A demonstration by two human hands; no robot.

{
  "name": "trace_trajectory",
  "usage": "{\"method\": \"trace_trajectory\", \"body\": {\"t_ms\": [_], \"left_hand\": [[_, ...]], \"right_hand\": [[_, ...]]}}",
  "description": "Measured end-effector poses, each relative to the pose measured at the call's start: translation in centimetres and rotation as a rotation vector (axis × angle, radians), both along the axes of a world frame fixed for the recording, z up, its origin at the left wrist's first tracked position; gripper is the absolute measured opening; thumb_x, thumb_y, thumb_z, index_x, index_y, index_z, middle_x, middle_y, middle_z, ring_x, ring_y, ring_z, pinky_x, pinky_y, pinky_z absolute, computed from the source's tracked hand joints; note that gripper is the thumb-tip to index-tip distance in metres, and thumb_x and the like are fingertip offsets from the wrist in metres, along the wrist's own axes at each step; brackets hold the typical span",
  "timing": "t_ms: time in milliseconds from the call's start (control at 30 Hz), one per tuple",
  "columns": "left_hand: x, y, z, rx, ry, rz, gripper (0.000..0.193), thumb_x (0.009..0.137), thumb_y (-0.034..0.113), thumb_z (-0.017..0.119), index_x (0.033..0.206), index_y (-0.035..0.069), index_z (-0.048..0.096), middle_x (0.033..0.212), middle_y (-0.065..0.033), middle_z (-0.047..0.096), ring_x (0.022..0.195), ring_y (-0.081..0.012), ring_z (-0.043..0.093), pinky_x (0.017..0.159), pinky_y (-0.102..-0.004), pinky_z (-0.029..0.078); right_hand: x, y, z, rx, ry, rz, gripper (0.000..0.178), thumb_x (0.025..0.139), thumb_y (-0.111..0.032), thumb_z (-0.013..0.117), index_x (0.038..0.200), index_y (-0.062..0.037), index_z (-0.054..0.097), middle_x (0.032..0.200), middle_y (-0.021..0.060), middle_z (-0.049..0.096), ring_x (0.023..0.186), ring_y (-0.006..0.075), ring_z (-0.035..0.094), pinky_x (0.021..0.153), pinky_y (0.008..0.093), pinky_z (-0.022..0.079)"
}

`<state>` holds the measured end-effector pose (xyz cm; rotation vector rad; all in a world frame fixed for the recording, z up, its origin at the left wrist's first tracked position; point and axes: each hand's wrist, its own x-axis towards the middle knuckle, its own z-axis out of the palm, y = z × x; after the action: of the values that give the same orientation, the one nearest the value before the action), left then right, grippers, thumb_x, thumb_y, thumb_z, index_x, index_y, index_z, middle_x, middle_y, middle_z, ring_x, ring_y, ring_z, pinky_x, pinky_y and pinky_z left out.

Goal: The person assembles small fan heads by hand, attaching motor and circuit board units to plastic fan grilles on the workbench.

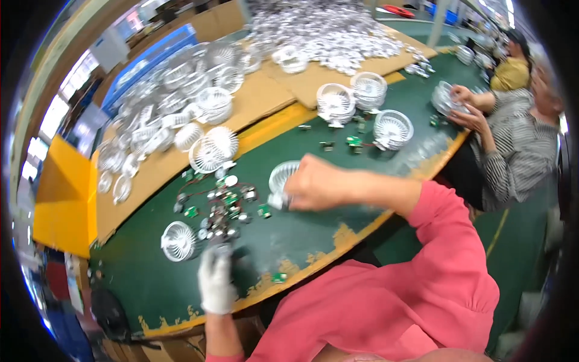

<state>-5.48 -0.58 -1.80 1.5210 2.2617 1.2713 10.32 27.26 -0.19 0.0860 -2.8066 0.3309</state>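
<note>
My bare right hand [316, 184] is closed at the side of a white round slatted fan housing [282, 175] on the green table. The hand covers the housing's right part, and the fingertips are hidden. My left hand [216, 283], in a white glove, is at the near edge of a pile of small motors and green circuit boards [226, 208]. Its fingers are bent around something small and greyish that blur keeps me from naming. Another white slatted housing [179, 241] lies just beyond and left of the glove.
Many white housings [175, 90] are heaped on cardboard at the far left, by a blue crate [148, 63]. Small silvery parts [325, 36] cover the far cardboard. Three housings [393, 130] stand farther right. A co-worker in stripes [512, 139] handles a housing at the right.
</note>
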Motion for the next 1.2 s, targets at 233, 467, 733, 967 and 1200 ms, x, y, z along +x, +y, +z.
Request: {"method": "trace_trajectory", "body": {"t_ms": [233,467,733,967,1200], "left_hand": [[2.3,-0.2,2.3,0.631,-0.662,0.022,0.038,0.096,0.032,0.049,0.117,-0.001,0.047,0.106,-0.0110,0.056,0.081,-0.0157,0.055,0.070,-0.0290,0.047],[6.9,1.5,3.8,0.081,-0.731,-0.118,0.058,0.086,0.004,0.050,0.139,-0.003,0.028,0.088,-0.0082,0.061,0.059,-0.0102,0.054,0.059,-0.0237,0.047],[9.0,2.8,1.9,-0.120,-0.568,-0.292,0.058,0.088,0.010,0.054,0.140,0.000,0.030,0.091,-0.0162,0.063,0.074,-0.0200,0.064,0.068,-0.0309,0.051],[9.0,3.8,1.7,-0.121,-0.006,-0.069,0.056,0.074,0.023,0.072,0.123,0.007,0.051,0.111,-0.0157,0.055,0.088,-0.0326,0.060,0.074,-0.0398,0.051],[8.4,3.9,-1.2,-0.206,0.310,-0.170,0.033,0.075,0.020,0.070,0.105,0.011,0.060,0.106,-0.0127,0.057,0.091,-0.0325,0.057,0.075,-0.0409,0.048]], "right_hand": [[5.1,-9.6,-3.3,-0.115,-0.113,0.114,0.026,0.075,-0.029,0.071,0.079,-0.0073,0.057,0.076,0.0074,0.057,0.076,0.0245,0.057,0.073,0.0374,0.037],[6.4,-9.3,0.1,-0.240,0.281,0.023,0.056,0.071,-0.032,0.073,0.119,-0.0094,0.058,0.090,0.0033,0.058,0.080,0.0211,0.057,0.075,0.0364,0.042],[5.5,-10.1,-1.5,-0.208,0.379,0.156,0.040,0.070,-0.029,0.071,0.104,-0.0090,0.062,0.092,0.0053,0.058,0.080,0.0223,0.058,0.067,0.0355,0.044],[5.2,-7.2,-1.2,-0.066,0.225,-0.031,0.035,0.067,-0.018,0.074,0.098,-0.0069,0.060,0.087,0.0058,0.058,0.077,0.0227,0.056,0.069,0.0345,0.041],[4.8,-6.3,-2.6,0.165,0.042,0.060,0.006,0.073,-0.016,0.057,0.073,-0.0107,0.055,0.073,0.0018,0.052,0.080,0.0196,0.051,0.073,0.0338,0.038]]}}
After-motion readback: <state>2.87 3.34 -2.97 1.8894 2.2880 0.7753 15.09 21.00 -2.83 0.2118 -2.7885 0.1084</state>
